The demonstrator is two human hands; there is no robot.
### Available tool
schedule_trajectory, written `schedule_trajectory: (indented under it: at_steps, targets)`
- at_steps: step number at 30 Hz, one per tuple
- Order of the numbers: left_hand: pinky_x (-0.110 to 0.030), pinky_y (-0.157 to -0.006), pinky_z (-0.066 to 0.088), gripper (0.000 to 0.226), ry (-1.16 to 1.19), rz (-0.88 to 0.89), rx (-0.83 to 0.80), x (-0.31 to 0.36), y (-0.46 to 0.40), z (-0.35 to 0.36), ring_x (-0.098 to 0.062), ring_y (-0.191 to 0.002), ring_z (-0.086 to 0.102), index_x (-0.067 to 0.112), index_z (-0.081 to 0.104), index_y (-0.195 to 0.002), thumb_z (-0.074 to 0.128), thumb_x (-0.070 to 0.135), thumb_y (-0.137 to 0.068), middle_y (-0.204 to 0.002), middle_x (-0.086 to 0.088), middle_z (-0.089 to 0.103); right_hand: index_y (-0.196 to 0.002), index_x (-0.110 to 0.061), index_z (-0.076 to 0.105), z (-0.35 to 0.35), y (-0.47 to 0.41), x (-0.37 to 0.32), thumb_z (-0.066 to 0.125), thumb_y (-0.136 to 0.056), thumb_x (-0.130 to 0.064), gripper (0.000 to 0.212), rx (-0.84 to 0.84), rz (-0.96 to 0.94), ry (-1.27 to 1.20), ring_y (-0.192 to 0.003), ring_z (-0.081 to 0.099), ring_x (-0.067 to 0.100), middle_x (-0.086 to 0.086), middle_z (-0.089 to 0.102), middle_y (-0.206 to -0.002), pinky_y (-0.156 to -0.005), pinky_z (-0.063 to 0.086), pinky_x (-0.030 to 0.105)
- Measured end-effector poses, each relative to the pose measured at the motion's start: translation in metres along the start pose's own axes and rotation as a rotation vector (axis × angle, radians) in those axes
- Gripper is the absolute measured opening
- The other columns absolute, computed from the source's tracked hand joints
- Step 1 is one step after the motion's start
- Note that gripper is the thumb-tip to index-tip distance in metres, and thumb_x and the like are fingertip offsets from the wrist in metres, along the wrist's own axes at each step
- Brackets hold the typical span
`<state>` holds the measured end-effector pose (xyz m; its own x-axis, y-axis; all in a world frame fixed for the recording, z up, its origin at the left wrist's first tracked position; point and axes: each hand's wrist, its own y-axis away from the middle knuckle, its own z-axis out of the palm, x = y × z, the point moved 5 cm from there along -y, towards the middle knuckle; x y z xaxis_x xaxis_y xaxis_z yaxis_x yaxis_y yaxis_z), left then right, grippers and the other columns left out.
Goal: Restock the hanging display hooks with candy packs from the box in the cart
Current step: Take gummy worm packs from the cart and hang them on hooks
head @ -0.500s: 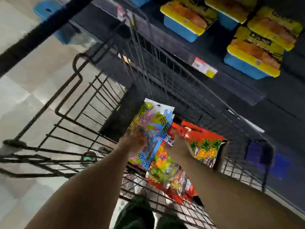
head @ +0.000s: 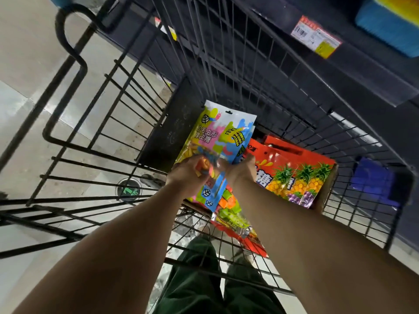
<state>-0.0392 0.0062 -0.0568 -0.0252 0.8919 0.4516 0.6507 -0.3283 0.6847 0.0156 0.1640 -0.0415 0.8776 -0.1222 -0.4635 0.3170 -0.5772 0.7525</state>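
Observation:
Both my arms reach down into the black wire cart (head: 260, 71). My left hand (head: 188, 172) grips the lower part of a colourful gummy candy pack (head: 210, 134), held upright with its hang hole at the top. A second, similar pack (head: 241, 141) sits just behind it, and my right hand (head: 241, 171) is closed on its lower edge. Under the hands lies the red box (head: 294, 168) printed with pineapples and grapes. More candy packs (head: 229, 207) lie in front of the box, on the cart floor.
A dark store shelf (head: 340, 71) with a price tag (head: 316, 37) runs along the cart's far side. A blue item (head: 371, 180) sits at the cart's right end. The folded cart seat frame (head: 95, 137) stands to the left over pale floor tiles. My green trousers (head: 192, 279) show below.
The view has closed in on the cart. Both hands have lifted the candy packs a little higher above the red box, and the front pack now stands more upright.

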Motion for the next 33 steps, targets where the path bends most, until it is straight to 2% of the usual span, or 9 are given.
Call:
schedule_trajectory:
  at_steps: [4, 7, 9, 11, 17, 21, 25, 29, 33]
  targets:
    - [-0.044, -0.098, 0.053, 0.054, 0.05, -0.021, 0.016, -0.006, -0.002, 0.001, -0.026, -0.117, 0.061, 0.031, 0.049, -0.144, 0.062, 0.047, -0.094, -0.13, -0.002, 0.062, -0.12, -0.005, 0.061, 0.005, -0.002, 0.003, 0.079, -0.08, -0.038, 0.055, -0.026, 0.059, -0.025, -0.107, 0.064, 0.025, 0.008, 0.068, -0.116, -0.079, 0.045, 0.027]
    - [-0.043, -0.089, 0.057, 0.047, 0.085, -0.033, 0.044, -0.01, -0.003, 0.001, -0.024, -0.104, 0.067, 0.029, 0.068, -0.122, 0.053, 0.057, -0.087, -0.121, -0.003, 0.065, -0.126, -0.005, 0.056, 0.008, -0.001, 0.005, 0.072, -0.084, -0.047, 0.062, -0.036, 0.027, 0.113, -0.119, 0.059, 0.027, 0.01, 0.062, -0.129, -0.09, 0.047, 0.03]
    - [-0.037, -0.081, 0.057, 0.037, 0.098, -0.055, 0.071, -0.012, -0.004, 0.001, -0.023, -0.098, 0.067, 0.032, 0.072, -0.116, 0.052, 0.053, -0.093, -0.116, -0.003, 0.067, -0.136, 0.0, 0.049, 0.006, -0.003, 0.006, 0.066, -0.093, -0.031, 0.055, -0.104, -0.001, 0.097, -0.127, 0.053, 0.029, 0.016, 0.054, -0.139, -0.093, 0.046, 0.023]
    - [-0.031, -0.075, 0.052, 0.034, 0.106, -0.078, 0.102, -0.011, -0.004, -0.003, -0.023, -0.095, 0.067, 0.035, 0.073, -0.116, 0.055, 0.053, -0.095, -0.113, -0.004, 0.068, -0.139, 0.004, 0.046, -0.005, 0.0, 0.007, 0.059, -0.097, -0.015, 0.047, -0.152, -0.023, 0.072, -0.129, 0.051, 0.03, 0.017, 0.052, -0.141, -0.065, 0.043, 0.004]
    - [-0.026, -0.084, 0.046, 0.043, 0.401, -0.164, 0.115, 0.011, -0.007, 0.004, -0.02, -0.101, 0.061, 0.019, 0.063, -0.131, 0.07, 0.038, -0.094, -0.114, 0.003, 0.064, -0.113, -0.015, 0.068, -0.067, -0.001, 0.027, 0.076, -0.085, -0.027, 0.032, -0.014, -0.132, 0.037, -0.072, 0.06, 0.02, 0.007, 0.068, -0.093, -0.058, 0.044, 0.025]
    - [-0.033, -0.09, 0.047, 0.072, 0.452, -0.248, 0.005, 0.019, -0.012, 0.028, -0.029, -0.105, 0.062, 0.02, 0.058, -0.14, 0.067, 0.065, -0.084, -0.124, -0.008, 0.063, -0.098, -0.019, 0.065, -0.089, -0.002, 0.039, 0.075, -0.086, -0.016, 0.016, -0.075, -0.097, -0.04, -0.081, 0.061, 0.023, 0.008, 0.067, -0.093, -0.076, 0.056, 0.043]
    - [-0.051, -0.112, 0.042, 0.112, 0.481, -0.274, -0.118, 0.025, -0.013, 0.032, -0.036, -0.129, 0.056, 0.021, 0.06, -0.141, 0.06, 0.093, -0.056, -0.144, -0.009, 0.058, -0.085, -0.021, 0.063, -0.097, -0.001, 0.046, 0.07, -0.087, -0.004, 0.019, -0.214, -0.036, -0.205, -0.08, 0.055, 0.023, 0.007, 0.061, -0.086, -0.069, 0.046, 0.035]
    - [-0.06, -0.108, 0.043, 0.119, 0.592, -0.323, -0.213, 0.01, -0.027, 0.044, -0.032, -0.12, 0.063, 0.031, 0.071, -0.122, 0.065, 0.102, -0.028, -0.129, -0.006, 0.069, -0.093, -0.024, 0.069, -0.11, 0.004, 0.049, 0.074, -0.087, -0.03, 0.01, -0.221, 0.016, -0.407, -0.071, 0.056, 0.02, 0.002, 0.061, -0.079, -0.064, 0.046, 0.031]
    - [-0.057, -0.111, 0.042, 0.092, 0.59, -0.175, -0.292, 0.07, 0.003, 0.023, -0.038, -0.126, 0.059, 0.007, 0.068, -0.122, 0.076, 0.079, -0.066, -0.134, -0.02, 0.064, -0.076, -0.021, 0.065, -0.148, 0.014, 0.061, 0.077, -0.081, -0.045, 0.027, -0.011, -0.005, -0.41, -0.061, 0.053, 0.019, 0.0, 0.057, -0.064, -0.058, 0.043, 0.028]
